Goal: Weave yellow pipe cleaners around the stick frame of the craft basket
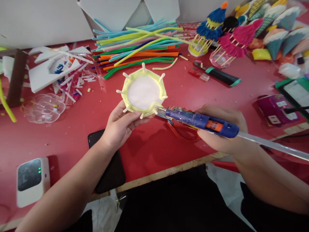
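Note:
My left hand (123,124) is closed on the lower left edge of an eight-sided white base (143,91). Yellow pipe cleaner runs around the base's rim, and several short pale sticks stand up along it. In my right hand (219,129) is a blue hot glue gun (193,119), with a clear glue stick (272,146) coming out of its back end. The gun's metal nozzle touches or nearly touches the yellow rim at the lower right; I cannot tell which. Red-handled pliers or scissors (181,132) lie beneath the gun, partly hidden.
Coloured pipe cleaners (137,42) lie in a pile at the back. Two tasselled models (238,42) (210,27) stand at the back right near a utility knife (223,76). A black phone (112,170) lies under my left forearm. A white device (32,182) sits at the left.

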